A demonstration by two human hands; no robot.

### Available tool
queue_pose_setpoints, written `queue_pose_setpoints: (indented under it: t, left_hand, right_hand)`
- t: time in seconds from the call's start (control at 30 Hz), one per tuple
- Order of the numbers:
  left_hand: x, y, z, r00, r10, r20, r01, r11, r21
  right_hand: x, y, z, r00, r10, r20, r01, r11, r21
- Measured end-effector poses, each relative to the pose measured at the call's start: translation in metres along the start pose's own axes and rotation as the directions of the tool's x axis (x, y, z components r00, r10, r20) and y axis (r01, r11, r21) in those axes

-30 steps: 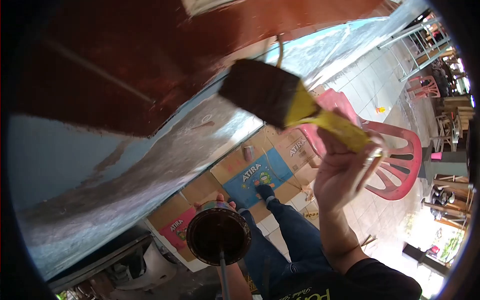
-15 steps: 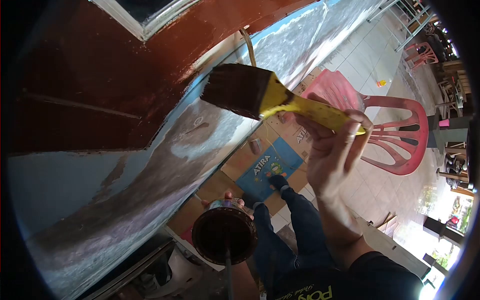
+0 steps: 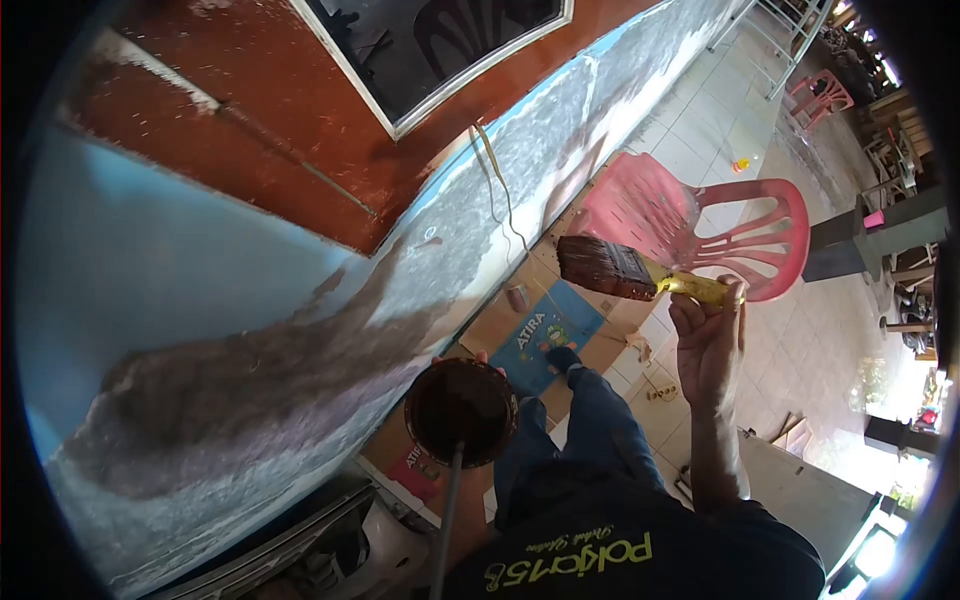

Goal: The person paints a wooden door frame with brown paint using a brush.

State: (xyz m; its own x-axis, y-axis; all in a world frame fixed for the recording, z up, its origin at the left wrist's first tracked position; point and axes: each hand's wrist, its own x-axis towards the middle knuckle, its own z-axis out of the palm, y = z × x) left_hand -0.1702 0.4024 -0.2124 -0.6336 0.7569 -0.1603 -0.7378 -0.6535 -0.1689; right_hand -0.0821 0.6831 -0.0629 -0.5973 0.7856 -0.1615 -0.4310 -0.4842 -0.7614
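My right hand (image 3: 708,340) grips the yellow handle of a wide paintbrush (image 3: 610,270), its dark bristles wet with brown paint and held away from the wall, over the pink chair. My left hand (image 3: 458,358) is mostly hidden; only fingertips show at the rim of a round paint can (image 3: 460,410) full of dark brown paint, which it holds near my chest. A thin stick (image 3: 447,510) runs down from the can. The wall (image 3: 200,260) on the left is light blue with a red-brown painted area (image 3: 300,150) above and a window frame (image 3: 440,50).
A pink plastic chair (image 3: 700,215) stands on the tiled floor right of the wall. Flattened cardboard boxes marked ATIRA (image 3: 535,335) lie under my foot (image 3: 560,357). Another pink chair (image 3: 822,92) and metal railings stand farther off. A cable (image 3: 497,190) hangs along the wall.
My right hand has pulled the brush off the wall, down and to the right. The view swung, showing the window and more blue wall. The can stayed near my chest.
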Motion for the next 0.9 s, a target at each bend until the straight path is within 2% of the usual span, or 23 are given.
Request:
queue_pose_setpoints:
  t: [0.17,0.47,0.63,0.73,0.83,0.9]
  left_hand:
    - [-0.016,-0.011,0.033,0.991,-0.097,0.096,0.092,0.994,0.055]
    - [-0.06,-0.024,0.079,0.992,0.012,0.127,-0.04,0.975,0.217]
    - [-0.068,-0.022,0.086,0.982,0.063,0.179,-0.101,0.972,0.213]
    - [-0.068,-0.02,0.085,0.974,0.084,0.213,-0.126,0.973,0.193]
    - [-0.067,-0.019,0.087,0.969,0.094,0.229,-0.138,0.974,0.182]
    - [-0.07,-0.018,0.087,0.967,0.105,0.234,-0.147,0.974,0.172]
  right_hand:
    - [-0.041,-0.026,0.001,0.999,0.029,-0.03,-0.028,0.999,0.043]
    - [-0.088,-0.056,0.016,0.987,-0.122,0.108,0.121,0.993,0.016]
    - [-0.106,-0.06,0.031,0.964,-0.191,0.187,0.203,0.978,-0.047]
    - [-0.114,-0.062,0.033,0.96,-0.189,0.205,0.211,0.973,-0.091]
    - [-0.127,-0.061,0.038,0.958,-0.244,0.154,0.263,0.957,-0.122]
    - [-0.133,-0.061,0.037,0.953,-0.225,0.2,0.26,0.95,-0.17]
